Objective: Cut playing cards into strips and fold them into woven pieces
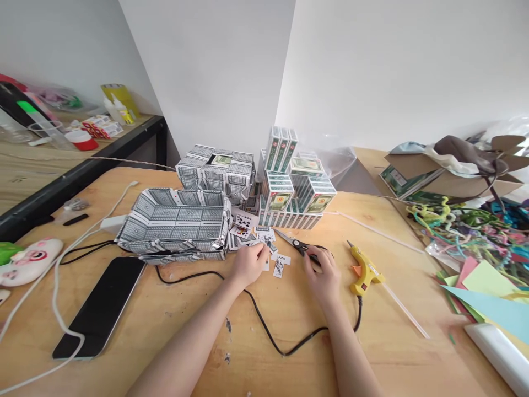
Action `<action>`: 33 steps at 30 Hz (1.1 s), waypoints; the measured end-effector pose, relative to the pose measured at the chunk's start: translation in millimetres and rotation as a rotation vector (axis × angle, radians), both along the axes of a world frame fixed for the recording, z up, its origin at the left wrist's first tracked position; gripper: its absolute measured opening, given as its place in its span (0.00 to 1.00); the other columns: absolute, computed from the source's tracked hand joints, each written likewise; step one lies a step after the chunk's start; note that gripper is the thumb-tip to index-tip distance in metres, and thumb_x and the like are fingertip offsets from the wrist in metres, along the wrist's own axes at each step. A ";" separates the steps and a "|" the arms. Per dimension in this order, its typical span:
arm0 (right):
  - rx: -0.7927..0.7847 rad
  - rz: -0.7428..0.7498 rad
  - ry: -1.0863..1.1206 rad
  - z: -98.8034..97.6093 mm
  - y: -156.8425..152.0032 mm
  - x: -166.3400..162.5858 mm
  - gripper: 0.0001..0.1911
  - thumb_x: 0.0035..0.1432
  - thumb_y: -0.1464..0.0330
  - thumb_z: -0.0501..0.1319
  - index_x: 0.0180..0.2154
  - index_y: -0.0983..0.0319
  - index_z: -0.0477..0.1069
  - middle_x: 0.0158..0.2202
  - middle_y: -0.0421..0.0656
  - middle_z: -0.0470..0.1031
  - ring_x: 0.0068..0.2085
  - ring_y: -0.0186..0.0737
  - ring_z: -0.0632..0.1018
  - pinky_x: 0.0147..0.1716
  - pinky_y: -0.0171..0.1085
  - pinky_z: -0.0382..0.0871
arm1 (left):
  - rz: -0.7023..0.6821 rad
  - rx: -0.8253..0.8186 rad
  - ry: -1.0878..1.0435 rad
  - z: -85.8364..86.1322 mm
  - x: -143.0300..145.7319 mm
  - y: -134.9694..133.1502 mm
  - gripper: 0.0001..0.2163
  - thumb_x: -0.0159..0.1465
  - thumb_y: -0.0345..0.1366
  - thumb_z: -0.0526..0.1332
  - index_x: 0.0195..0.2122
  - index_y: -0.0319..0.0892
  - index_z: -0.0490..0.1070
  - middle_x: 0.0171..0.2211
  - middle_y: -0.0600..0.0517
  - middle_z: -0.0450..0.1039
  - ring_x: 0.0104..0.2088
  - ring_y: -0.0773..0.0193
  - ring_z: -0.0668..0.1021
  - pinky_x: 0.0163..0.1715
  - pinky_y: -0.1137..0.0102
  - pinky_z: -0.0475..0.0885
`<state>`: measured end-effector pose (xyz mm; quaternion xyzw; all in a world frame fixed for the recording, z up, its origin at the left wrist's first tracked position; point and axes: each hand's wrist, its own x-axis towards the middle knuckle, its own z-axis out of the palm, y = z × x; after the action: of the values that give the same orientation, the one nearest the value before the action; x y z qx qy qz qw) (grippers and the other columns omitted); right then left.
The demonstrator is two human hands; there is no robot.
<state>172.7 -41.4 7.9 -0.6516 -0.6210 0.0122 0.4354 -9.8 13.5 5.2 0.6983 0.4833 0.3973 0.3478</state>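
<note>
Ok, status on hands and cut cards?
Left hand at cut playing-card pieces, hold unclear. Right hand touching scissors. Black glue-gun cord loops across table, possible snag.

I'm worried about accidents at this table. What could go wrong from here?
The scissors have their blades near the left hand and might nick it. The glue gun lies beside the right hand; if hot, which the picture can't show, it could burn. Its black cord passes beneath both forearms, so a careless sweep might drag it.
</note>
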 end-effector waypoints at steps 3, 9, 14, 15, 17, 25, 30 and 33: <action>-0.019 0.140 -0.015 0.5 9.4 -14.3 0.10 0.58 0.68 0.51 0.37 0.60 0.70 0.35 0.47 0.74 0.39 0.43 0.74 0.40 0.43 0.68 | 0.078 -0.015 -0.098 3.2 -2.9 1.6 0.19 0.58 0.37 0.50 0.12 0.41 0.49 0.12 0.57 0.48 0.16 0.72 0.56 0.19 0.73 0.49; -0.230 0.539 -0.407 14.9 55.3 -43.0 0.15 0.58 0.74 0.50 0.47 0.65 0.63 0.43 0.52 0.72 0.47 0.44 0.71 0.45 0.40 0.65 | 0.177 -0.020 -0.214 11.6 -7.6 1.9 0.17 0.55 0.37 0.51 0.13 0.41 0.46 0.12 0.58 0.45 0.16 0.72 0.54 0.18 0.73 0.49; -0.378 0.622 -0.728 20.2 81.5 -55.1 0.10 0.59 0.74 0.50 0.42 0.68 0.64 0.37 0.53 0.72 0.40 0.46 0.73 0.37 0.39 0.66 | 0.117 0.035 -0.141 12.8 -7.0 -0.4 0.18 0.56 0.36 0.50 0.12 0.41 0.45 0.12 0.58 0.45 0.16 0.72 0.53 0.18 0.73 0.48; -0.382 0.632 -0.764 18.8 83.1 -56.1 0.10 0.59 0.75 0.50 0.42 0.68 0.64 0.36 0.53 0.72 0.39 0.46 0.73 0.37 0.38 0.65 | 0.106 0.050 -0.128 12.2 -6.4 -1.0 0.18 0.57 0.36 0.50 0.12 0.41 0.45 0.12 0.58 0.45 0.16 0.72 0.54 0.18 0.73 0.48; -0.380 0.651 -0.802 15.2 83.8 -57.0 0.10 0.59 0.75 0.49 0.41 0.69 0.65 0.36 0.54 0.73 0.39 0.46 0.73 0.38 0.38 0.65 | 0.075 0.084 -0.100 10.4 -4.8 -2.2 0.18 0.57 0.35 0.50 0.13 0.41 0.46 0.12 0.58 0.47 0.16 0.72 0.55 0.19 0.73 0.48; -0.325 0.408 -0.288 11.7 67.4 -51.4 0.13 0.57 0.74 0.50 0.42 0.62 0.68 0.37 0.46 0.75 0.39 0.42 0.75 0.38 0.36 0.66 | -0.069 0.184 0.018 4.3 -2.2 -6.9 0.17 0.58 0.33 0.51 0.13 0.41 0.48 0.12 0.58 0.48 0.15 0.72 0.57 0.19 0.73 0.50; -0.214 0.156 0.616 3.6 52.2 -49.9 0.09 0.53 0.65 0.56 0.34 0.61 0.72 0.34 0.43 0.77 0.36 0.42 0.76 0.37 0.38 0.68 | -0.043 0.160 0.013 2.9 0.4 -7.6 0.05 0.58 0.33 0.52 0.27 0.42 0.64 0.20 0.57 0.63 0.19 0.72 0.65 0.22 0.75 0.60; -0.205 0.219 1.138 -4.0 46.4 -52.2 0.08 0.47 0.64 0.62 0.29 0.62 0.71 0.29 0.41 0.76 0.31 0.39 0.76 0.32 0.37 0.69 | 0.028 0.188 -0.017 2.7 4.4 -7.7 0.11 0.57 0.34 0.55 0.42 0.42 0.63 0.34 0.51 0.67 0.25 0.70 0.70 0.29 0.73 0.67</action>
<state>120.5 5.0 4.0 -0.5134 -0.3491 0.4649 0.6312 -5.5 5.8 7.8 0.7177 0.4506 0.4515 0.2792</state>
